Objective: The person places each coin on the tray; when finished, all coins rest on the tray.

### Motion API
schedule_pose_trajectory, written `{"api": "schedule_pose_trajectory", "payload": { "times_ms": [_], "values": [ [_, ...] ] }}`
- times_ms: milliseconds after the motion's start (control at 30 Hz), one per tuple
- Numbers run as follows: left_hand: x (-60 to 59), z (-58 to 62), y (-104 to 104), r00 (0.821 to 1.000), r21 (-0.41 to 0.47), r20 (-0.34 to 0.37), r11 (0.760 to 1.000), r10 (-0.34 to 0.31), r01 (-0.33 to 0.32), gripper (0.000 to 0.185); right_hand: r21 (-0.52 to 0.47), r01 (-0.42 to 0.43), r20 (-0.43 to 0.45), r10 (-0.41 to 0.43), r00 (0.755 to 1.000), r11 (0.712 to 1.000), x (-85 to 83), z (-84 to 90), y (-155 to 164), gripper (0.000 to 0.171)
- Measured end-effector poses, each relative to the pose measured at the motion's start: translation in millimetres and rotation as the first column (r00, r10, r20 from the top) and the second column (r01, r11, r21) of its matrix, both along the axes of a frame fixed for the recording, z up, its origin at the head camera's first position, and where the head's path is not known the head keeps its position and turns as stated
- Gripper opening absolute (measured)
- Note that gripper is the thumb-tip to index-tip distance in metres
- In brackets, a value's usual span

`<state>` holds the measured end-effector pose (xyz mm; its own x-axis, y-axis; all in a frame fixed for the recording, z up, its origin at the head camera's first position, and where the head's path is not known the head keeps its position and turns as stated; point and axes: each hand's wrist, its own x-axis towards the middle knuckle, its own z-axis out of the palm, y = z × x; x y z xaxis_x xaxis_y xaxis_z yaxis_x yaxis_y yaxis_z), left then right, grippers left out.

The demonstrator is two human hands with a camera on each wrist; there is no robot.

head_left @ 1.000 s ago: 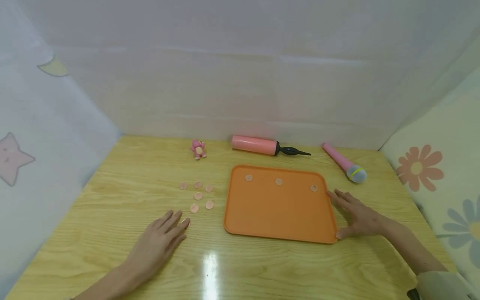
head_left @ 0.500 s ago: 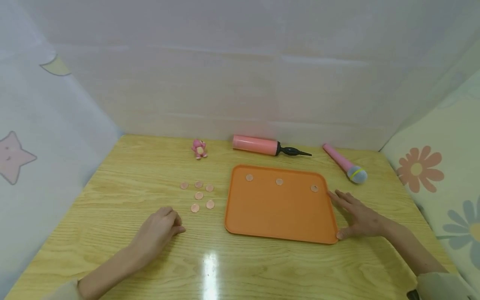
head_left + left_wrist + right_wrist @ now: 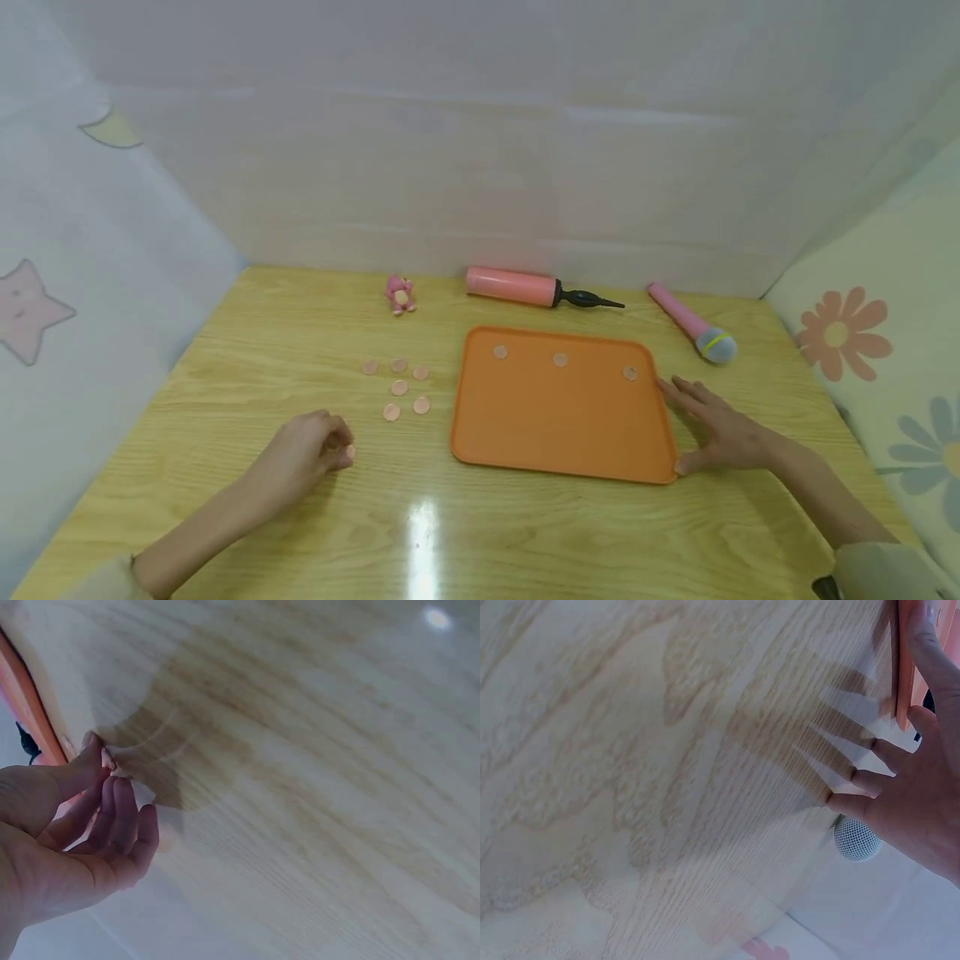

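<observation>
My left hand (image 3: 303, 454) pinches a small copper coin (image 3: 350, 452) between thumb and fingertips, left of the tray; the left wrist view shows the coin (image 3: 109, 759) edge-on at the fingertips. Several similar copper coins (image 3: 399, 387) lie loosely grouped on the wooden table beyond that hand. Along the far side of the orange tray (image 3: 562, 417), three more coins (image 3: 560, 360) sit in a spaced row. My right hand (image 3: 723, 429) rests with fingers spread against the tray's right edge, thumb at the near corner. In the right wrist view its fingertips (image 3: 844, 802) reach the table.
Behind the tray lie a pink hand pump (image 3: 517, 287) with a black nozzle and a pink toy microphone (image 3: 693, 327). A small pink bear figure (image 3: 400, 296) sits at the back left. Cloth walls (image 3: 450, 167) enclose the table (image 3: 247, 367) at the back and sides.
My left hand has gone from lying flat over a coin to pinching it, and has drawn slightly back to the left. The right hand keeps its place at the tray.
</observation>
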<state>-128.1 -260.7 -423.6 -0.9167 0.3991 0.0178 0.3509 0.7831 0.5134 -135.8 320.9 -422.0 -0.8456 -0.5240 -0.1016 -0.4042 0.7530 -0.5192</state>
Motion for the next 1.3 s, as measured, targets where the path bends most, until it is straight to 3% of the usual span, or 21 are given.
{"api": "schedule_pose_trajectory", "payload": {
  "times_ms": [133,300,467,600,700,867,1033,1233,1300],
  "values": [
    [-9.0,3.7,-1.3,0.998,0.002,0.052,0.999,-0.034,0.034,0.018,-0.001,0.006,0.007,-0.006,1.000,1.000,1.2,-1.1,0.0,0.114],
    [-37.3,15.0,14.4,0.988,0.040,0.130,0.996,-0.084,0.079,0.016,0.015,0.001,0.012,-0.001,1.000,1.000,0.0,4.4,1.3,0.115],
    [-80.1,22.5,78.8,0.991,0.118,0.054,0.986,-0.125,0.118,0.005,0.020,0.010,0.009,-0.010,1.000,1.000,-1.4,12.8,7.2,0.116],
    [-98.5,21.6,133.8,0.973,0.161,0.063,0.965,-0.221,0.208,0.006,-0.022,0.006,0.044,-0.005,0.999,1.000,-1.4,9.0,7.1,0.115],
    [-101.9,18.6,163.8,0.955,0.150,0.099,0.953,-0.279,0.263,0.008,-0.047,0.013,0.065,-0.010,0.998,0.999,-0.4,3.8,3.2,0.114],
    [-104.8,7.9,190.0,0.949,0.090,0.046,0.948,-0.311,0.307,0.008,-0.065,0.016,0.043,-0.014,0.999,0.998,-2.3,1.0,-2.2,0.114],
    [-104.5,0.0,189.4,0.968,0.067,0.008,0.966,-0.250,0.248,0.005,-0.053,0.017,0.051,-0.014,0.999,0.998,-4.3,0.9,-3.2,0.114],
    [-100.0,-3.7,183.4,0.975,0.076,-0.038,0.972,-0.219,0.222,0.003,-0.058,0.016,0.058,-0.012,0.998,0.998,-0.2,3.1,0.4,0.115],
    [-99.9,-5.2,175.1,0.974,0.057,-0.096,0.976,-0.203,0.209,0.001,-0.060,0.010,0.053,-0.007,0.999,0.998,0.5,2.6,1.7,0.115]
  ]
}}
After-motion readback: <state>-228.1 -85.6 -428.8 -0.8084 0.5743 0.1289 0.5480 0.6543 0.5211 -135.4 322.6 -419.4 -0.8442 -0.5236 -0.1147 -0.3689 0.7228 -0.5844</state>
